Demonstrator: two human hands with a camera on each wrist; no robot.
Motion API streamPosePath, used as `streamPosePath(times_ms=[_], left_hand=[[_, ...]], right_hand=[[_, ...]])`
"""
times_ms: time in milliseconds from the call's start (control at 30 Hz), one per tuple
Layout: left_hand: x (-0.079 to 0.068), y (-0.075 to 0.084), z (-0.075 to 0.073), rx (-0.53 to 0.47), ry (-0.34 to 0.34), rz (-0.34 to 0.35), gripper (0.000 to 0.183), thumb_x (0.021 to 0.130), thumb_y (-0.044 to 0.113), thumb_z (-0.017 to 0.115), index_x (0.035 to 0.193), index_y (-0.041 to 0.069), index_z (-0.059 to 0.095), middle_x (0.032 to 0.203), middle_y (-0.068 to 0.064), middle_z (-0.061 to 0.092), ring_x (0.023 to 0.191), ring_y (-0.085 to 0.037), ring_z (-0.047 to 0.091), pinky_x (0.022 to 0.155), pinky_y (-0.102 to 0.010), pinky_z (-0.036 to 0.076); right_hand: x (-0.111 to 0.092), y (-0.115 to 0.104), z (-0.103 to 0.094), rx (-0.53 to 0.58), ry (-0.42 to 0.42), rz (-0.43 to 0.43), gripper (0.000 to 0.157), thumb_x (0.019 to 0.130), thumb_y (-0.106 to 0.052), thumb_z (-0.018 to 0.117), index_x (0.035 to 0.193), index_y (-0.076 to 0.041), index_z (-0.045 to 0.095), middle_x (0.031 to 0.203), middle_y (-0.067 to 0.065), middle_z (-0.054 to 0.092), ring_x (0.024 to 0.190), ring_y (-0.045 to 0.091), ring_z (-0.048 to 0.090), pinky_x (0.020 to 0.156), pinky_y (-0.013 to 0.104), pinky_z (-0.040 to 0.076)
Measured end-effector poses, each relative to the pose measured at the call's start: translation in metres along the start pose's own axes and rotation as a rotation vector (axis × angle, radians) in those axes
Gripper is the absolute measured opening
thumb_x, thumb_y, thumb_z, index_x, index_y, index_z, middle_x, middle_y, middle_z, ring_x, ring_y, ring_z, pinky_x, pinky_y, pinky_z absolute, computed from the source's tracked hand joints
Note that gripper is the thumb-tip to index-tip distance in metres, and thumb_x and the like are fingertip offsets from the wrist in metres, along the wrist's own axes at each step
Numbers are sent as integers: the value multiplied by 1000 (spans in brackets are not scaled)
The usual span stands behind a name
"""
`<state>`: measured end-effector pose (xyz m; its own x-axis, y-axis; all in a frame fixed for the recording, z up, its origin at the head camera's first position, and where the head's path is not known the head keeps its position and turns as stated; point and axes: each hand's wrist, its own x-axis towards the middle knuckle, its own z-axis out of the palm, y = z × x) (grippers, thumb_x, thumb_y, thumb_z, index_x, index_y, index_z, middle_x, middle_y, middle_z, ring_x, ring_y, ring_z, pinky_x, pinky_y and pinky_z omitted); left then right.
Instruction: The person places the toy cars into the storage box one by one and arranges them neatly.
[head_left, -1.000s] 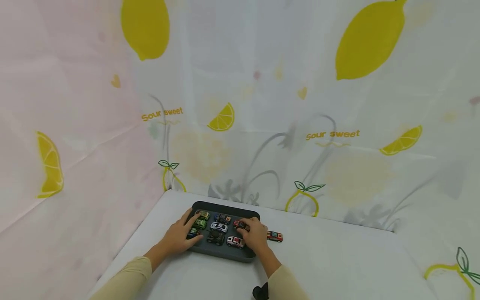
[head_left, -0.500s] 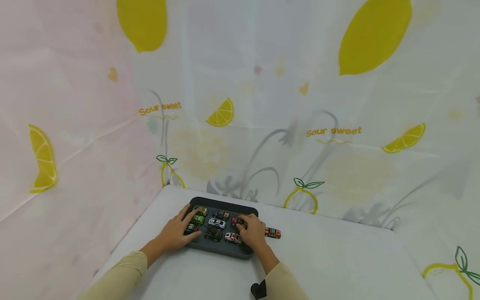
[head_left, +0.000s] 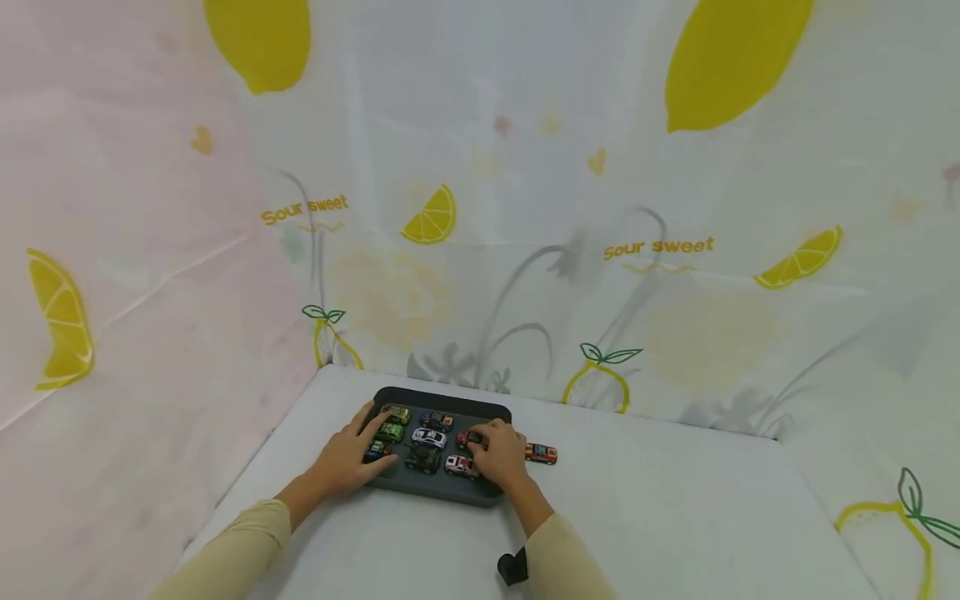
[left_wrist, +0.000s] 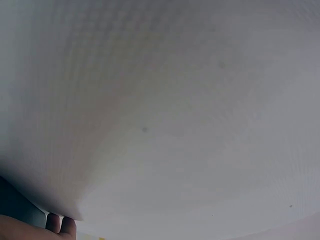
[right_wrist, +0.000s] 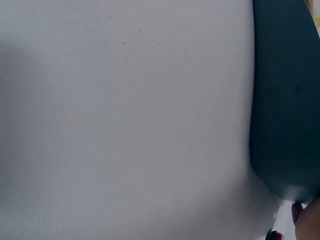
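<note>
A dark grey tray (head_left: 431, 495) holds several small toy cars in rows. In the head view my left hand (head_left: 341, 458) rests over the tray's left rim, fingers spread. Its index finger reaches the yellow-green car (head_left: 399, 413) and its thumb lies by the blue car (head_left: 379, 451). At the tray's right side my right hand (head_left: 504, 457) pinches a red toy car (head_left: 467, 437) between thumb and fingers, low in the tray. A white and red car (head_left: 460, 466) sits just nearer. In both wrist views only fingertips show beside the tray wall (right_wrist: 287, 100).
An orange-red toy car (head_left: 542, 453) stands on the white table (head_left: 660, 517) outside the tray, just right of my right hand. A black object (head_left: 513, 567) lies near my right sleeve. Lemon-print cloth walls (head_left: 480, 292) enclose the table at the back and left.
The head view has tilted slightly, so everything sits a little higher in it. Both hands and the cars keep about the same places on the tray.
</note>
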<state>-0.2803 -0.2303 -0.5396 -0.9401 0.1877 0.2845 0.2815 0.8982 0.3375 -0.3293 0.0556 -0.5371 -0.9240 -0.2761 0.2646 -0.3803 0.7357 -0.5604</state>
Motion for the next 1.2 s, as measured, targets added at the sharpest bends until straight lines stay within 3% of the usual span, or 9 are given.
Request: streamPosePath(times_ms=[233,633,1200], left_hand=[[-1,-3,2,12,-4,24,79,88,51,67,150,10,41,154,-29,32,116,-54,55,88,-65,47],[0,-2,1,1,19,5,77,88,48,68,150,10,42,155,-28,32,115,-55,55,89,-66,46],[1,-4,2,-7,26,3,76,88,47,68,150,11,42,155,-27,33,116,-55,55,90,-66,45]], right_hand=[[1,0,0,2,-46,32,24,88,-23,72,110,-15,77,109,6,70,100,28,60,92,61,40],[5,-1,-2,3,-79,30,22,87,-23,72,108,-17,77,110,5,70,101,26,59,94,61,39],[3,1,0,-3,-50,-3,25,85,-21,74,109,-15,76,107,4,72,95,24,59,87,56,42]])
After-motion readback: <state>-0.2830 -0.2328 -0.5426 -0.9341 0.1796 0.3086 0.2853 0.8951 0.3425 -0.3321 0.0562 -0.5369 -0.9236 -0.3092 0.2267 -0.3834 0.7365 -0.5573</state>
